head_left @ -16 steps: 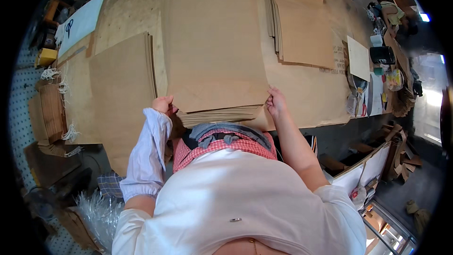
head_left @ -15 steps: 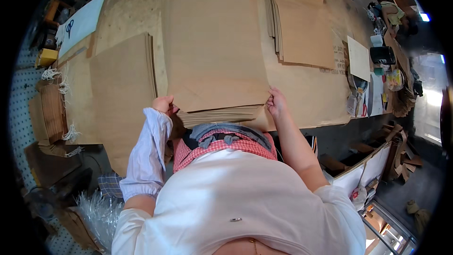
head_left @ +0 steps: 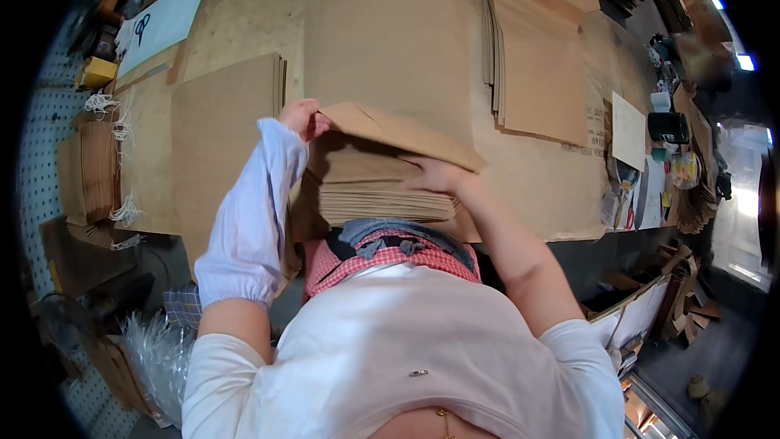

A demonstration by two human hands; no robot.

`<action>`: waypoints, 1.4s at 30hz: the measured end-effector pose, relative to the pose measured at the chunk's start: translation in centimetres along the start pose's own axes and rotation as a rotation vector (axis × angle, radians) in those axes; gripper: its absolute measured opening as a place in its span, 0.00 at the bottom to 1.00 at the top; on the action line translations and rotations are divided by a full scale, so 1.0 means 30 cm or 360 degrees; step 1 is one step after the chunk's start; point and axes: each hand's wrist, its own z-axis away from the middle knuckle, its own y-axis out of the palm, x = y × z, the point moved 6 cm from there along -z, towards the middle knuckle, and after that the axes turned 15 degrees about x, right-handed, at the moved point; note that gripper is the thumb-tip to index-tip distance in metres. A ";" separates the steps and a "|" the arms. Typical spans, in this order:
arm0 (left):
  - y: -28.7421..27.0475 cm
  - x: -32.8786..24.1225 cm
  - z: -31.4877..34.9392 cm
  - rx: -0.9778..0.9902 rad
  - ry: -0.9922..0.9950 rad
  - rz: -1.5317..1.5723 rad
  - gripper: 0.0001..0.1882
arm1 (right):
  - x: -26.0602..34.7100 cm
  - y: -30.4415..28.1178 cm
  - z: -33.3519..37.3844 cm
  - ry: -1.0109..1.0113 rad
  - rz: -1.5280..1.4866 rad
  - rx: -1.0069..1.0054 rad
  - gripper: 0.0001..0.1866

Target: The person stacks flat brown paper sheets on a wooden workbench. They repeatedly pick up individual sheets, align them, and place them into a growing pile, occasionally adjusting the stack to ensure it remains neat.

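In front of me lies a stack of large brown paper bags [head_left: 382, 205], its layered edges facing my waist. The near end of the top paper bag [head_left: 390, 41] is lifted and folded back away from me. My left hand [head_left: 302, 119], below a pale sleeve cover, is closed on the left corner of that raised end. Beneath the flap, my right hand [head_left: 439, 176] reaches leftward with fingers stretched out, resting against the upper layers of the stack. The flap's right end lies over the back of my right wrist.
More brown paper piles lie at left [head_left: 231, 114] and right [head_left: 540, 57] on the wooden table [head_left: 252, 0]. White string bundles [head_left: 122, 126] hang at the left edge. Dark scissors [head_left: 141, 28] rest on a white sheet. A dark cup [head_left: 668, 127] stands far right.
The bag's near end has been raised and turned away from me. My left hand moved up and forward with its corner; my right hand let go of the right edge and slid inward beneath.
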 end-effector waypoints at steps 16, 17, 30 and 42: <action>-0.076 0.375 0.154 -0.0034 -0.0261 -0.0174 0.04 | -0.282 0.111 0.129 0.0830 0.0152 -0.0007 0.18; -0.084 0.385 0.146 -0.0038 -0.0221 -0.0162 0.04 | -0.318 0.111 0.182 0.0870 0.0041 -0.0345 0.16; -0.140 0.392 0.037 0.0254 -0.0275 0.0153 0.05 | -0.498 0.157 0.275 0.0553 -0.2811 -0.0992 0.05; 0.026 -0.017 -0.119 0.0128 -0.0046 0.0601 0.09 | 0.016 0.074 0.070 -0.0128 0.0270 -0.0199 0.32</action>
